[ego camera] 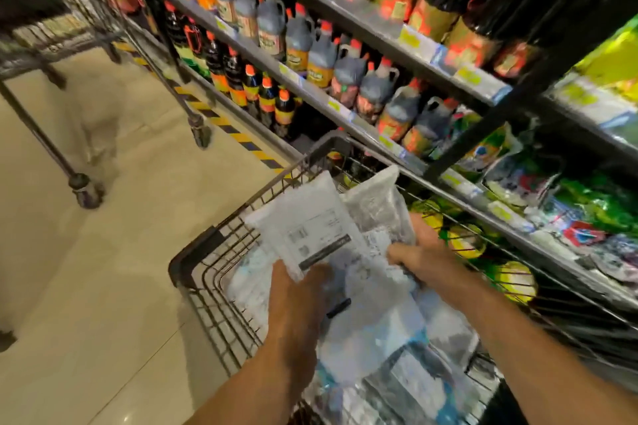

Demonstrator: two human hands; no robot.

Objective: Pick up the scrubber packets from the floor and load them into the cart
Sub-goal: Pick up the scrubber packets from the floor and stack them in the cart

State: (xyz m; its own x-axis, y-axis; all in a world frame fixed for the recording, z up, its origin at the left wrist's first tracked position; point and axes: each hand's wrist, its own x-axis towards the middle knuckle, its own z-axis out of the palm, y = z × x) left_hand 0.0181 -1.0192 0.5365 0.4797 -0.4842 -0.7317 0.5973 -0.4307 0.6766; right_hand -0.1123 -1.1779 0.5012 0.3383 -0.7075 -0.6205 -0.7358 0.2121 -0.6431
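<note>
Lowering two scrubber packets into the cart (193,254); left hand (299,290) is gripping the labelled packet (310,224), right hand (419,254) is clutching the second packet (378,203) beyond it; lay both flat on the packets beneath the hands; wrappers are looking clear, crinkled, glossy.

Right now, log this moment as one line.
stage: loading | left hand: grips labelled packet | right hand: grips second packet | both over cart

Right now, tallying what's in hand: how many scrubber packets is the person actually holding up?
2. The left hand holds the labelled packet over the cart; the right hand grips a second packet behind it. More lie piled below, too blurred to count.
</note>
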